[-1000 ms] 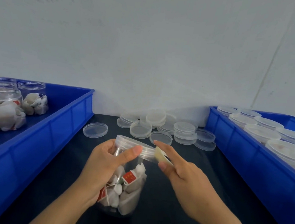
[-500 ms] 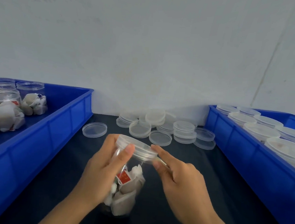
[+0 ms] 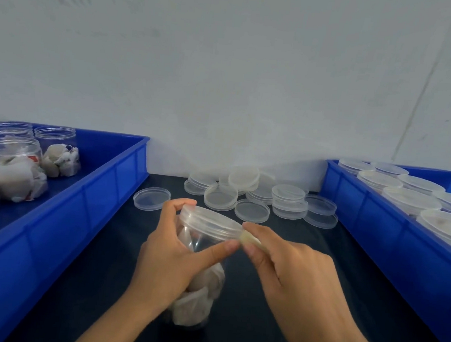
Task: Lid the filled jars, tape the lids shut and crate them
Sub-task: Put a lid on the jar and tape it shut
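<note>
Clear plastic jar (image 3: 201, 275) stuffed with white tea bags sits tilted on the dark table (image 3: 273, 325), lid (image 3: 210, 221) already on top. Left hand (image 3: 173, 259) is wrapped round the jar body, thumb reaching across just under the lid's rim. Right hand (image 3: 289, 274) pinches a bit of pale tape (image 3: 251, 240) against the lid's right edge. Loose lids (image 3: 252, 197) are piled behind at the wall, one (image 3: 151, 198) lying off on its own. Blue crate (image 3: 51, 218) on the left holds open jars (image 3: 15, 163) of tea bags, and the blue crate (image 3: 377, 227) on the right has lidded jars (image 3: 407, 197) lined up in it.
</note>
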### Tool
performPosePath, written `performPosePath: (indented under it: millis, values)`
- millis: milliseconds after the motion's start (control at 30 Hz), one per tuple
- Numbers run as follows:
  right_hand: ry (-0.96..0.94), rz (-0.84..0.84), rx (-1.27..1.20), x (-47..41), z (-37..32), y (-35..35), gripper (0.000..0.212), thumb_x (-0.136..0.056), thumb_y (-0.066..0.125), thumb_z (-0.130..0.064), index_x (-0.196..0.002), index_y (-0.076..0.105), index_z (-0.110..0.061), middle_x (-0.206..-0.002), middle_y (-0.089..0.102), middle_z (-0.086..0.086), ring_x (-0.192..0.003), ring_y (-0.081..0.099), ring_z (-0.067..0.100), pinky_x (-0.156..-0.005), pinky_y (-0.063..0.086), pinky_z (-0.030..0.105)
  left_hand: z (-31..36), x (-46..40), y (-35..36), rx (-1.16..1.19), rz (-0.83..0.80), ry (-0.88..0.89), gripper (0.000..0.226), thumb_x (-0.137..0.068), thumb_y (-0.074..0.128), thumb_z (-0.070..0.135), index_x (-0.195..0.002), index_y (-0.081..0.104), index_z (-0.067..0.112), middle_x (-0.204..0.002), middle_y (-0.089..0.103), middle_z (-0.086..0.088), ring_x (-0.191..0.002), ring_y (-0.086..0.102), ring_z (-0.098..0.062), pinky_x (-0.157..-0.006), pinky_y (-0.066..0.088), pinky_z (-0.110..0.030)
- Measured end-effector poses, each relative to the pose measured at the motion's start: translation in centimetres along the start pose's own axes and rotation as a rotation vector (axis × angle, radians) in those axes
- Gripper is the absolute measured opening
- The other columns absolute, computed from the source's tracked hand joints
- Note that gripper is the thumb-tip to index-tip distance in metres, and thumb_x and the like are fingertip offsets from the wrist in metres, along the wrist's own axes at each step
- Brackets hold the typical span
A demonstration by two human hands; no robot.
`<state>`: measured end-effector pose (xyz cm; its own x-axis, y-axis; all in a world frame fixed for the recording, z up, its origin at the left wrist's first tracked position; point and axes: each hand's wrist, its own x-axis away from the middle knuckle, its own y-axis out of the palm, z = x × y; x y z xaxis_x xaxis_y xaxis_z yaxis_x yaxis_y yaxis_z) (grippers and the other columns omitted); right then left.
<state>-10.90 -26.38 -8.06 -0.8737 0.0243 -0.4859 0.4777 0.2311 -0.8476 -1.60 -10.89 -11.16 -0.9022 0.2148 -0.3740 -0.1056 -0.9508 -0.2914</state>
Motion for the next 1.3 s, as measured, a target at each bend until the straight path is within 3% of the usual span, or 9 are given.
performPosePath:
  millis: [167,433,500,700,833,933,1067,1200,1300]
  values:
    - [0.024,-0.056,0.045,-0.3,0.4,0.6,0.064,-0.087,0.002,-0.059,-0.145,0.021,-0.043,-0.064,0.035,-0.015,-0.06,0.04,0.008,-0.057,0.032,0.023,-0.1,0.3,0.1,0.05,-0.021,0.036,0.089,-0.035,0.074,0.076,-0.112,0.045,0.044,-0.104,0.056,0.037,-0.094,0.059,0.01,-0.081,0.05,-0.026]
    - [0.15,-0.206,-0.099,-0.6,1.1,0.5,0.088,-0.068,0.003,-0.079,-0.144,0.022,-0.041,-0.066,0.052,-0.008,-0.073,0.057,0.009,-0.075,0.049,0.03,-0.6,0.1,-0.4,0.326,-0.158,-0.046,0.086,-0.039,0.083,0.052,-0.117,0.053,0.033,-0.103,0.07,0.015,-0.095,0.068,-0.006,-0.072,0.056,-0.024]
    - [0.149,-0.203,-0.164,-0.6,1.2,0.2,0.083,-0.071,0.007,-0.078,-0.143,0.027,-0.041,-0.066,0.055,-0.008,-0.072,0.055,0.007,-0.075,0.048,0.029,-0.8,-0.3,-0.9,0.409,-0.199,-0.09,0.094,-0.032,0.087,0.053,-0.118,0.055,0.03,-0.102,0.072,0.012,-0.094,0.069,-0.007,-0.067,0.056,-0.018]
    - [0.075,-0.149,-0.132,-0.4,1.3,0.0,0.045,-0.095,0.022,-0.059,-0.122,0.049,-0.034,-0.085,0.06,-0.011,-0.085,0.057,0.009,-0.076,0.043,0.024,-1.1,-0.6,-1.2,0.52,-0.319,-0.169,0.104,-0.022,0.09,0.063,-0.116,0.061,0.027,-0.096,0.075,-0.003,-0.08,0.072,-0.016,-0.066,0.058,-0.027]
    - [0.056,-0.133,-0.136,-0.4,1.3,0.1,0.046,-0.095,0.02,-0.058,-0.134,0.035,-0.039,-0.076,0.048,-0.015,-0.085,0.056,0.009,-0.072,0.035,0.024,-1.2,-0.7,-1.3,0.543,-0.366,-0.174,0.102,-0.024,0.091,0.061,-0.115,0.063,0.027,-0.103,0.073,-0.002,-0.088,0.072,-0.018,-0.068,0.058,-0.027]
    - [0.045,-0.1,-0.152,-0.3,1.1,0.3,0.051,-0.094,0.018,-0.06,-0.141,0.028,-0.045,-0.087,0.055,-0.016,-0.093,0.056,0.007,-0.077,0.036,0.024,-1.5,-0.8,-1.4,0.541,-0.386,-0.205,0.109,-0.021,0.091,0.061,-0.12,0.058,0.03,-0.109,0.072,-0.001,-0.099,0.069,-0.026,-0.079,0.058,-0.036]
    - [0.008,-0.006,-0.155,-0.2,1.2,1.1,0.045,-0.096,0.02,-0.057,-0.135,0.038,-0.046,-0.097,0.064,-0.013,-0.092,0.057,0.007,-0.08,0.045,0.022,-1.7,-0.9,-1.5,0.524,-0.416,-0.221,0.11,-0.019,0.09,0.064,-0.117,0.054,0.028,-0.103,0.073,-0.002,-0.096,0.07,-0.026,-0.072,0.058,-0.032]
    - [0.016,0.059,-0.101,-0.2,1.1,1.4,0.046,-0.096,0.019,-0.056,-0.128,0.048,-0.041,-0.088,0.062,-0.011,-0.085,0.058,0.009,-0.077,0.046,0.023,-1.0,-0.7,-1.6,0.499,-0.424,-0.148,0.09,-0.031,0.086,0.069,-0.109,0.061,0.033,-0.102,0.073,0.006,-0.096,0.07,-0.014,-0.07,0.055,-0.019]
    - [0.036,0.112,-0.041,-0.1,0.9,1.2,0.045,-0.097,0.018,-0.053,-0.128,0.049,-0.04,-0.083,0.057,-0.01,-0.08,0.056,0.01,-0.074,0.045,0.023,-0.6,-0.2,-1.8,0.388,-0.396,-0.037,0.063,-0.06,0.075,0.06,-0.118,0.06,0.039,-0.115,0.069,0.016,-0.108,0.063,-0.002,-0.081,0.051,-0.013]
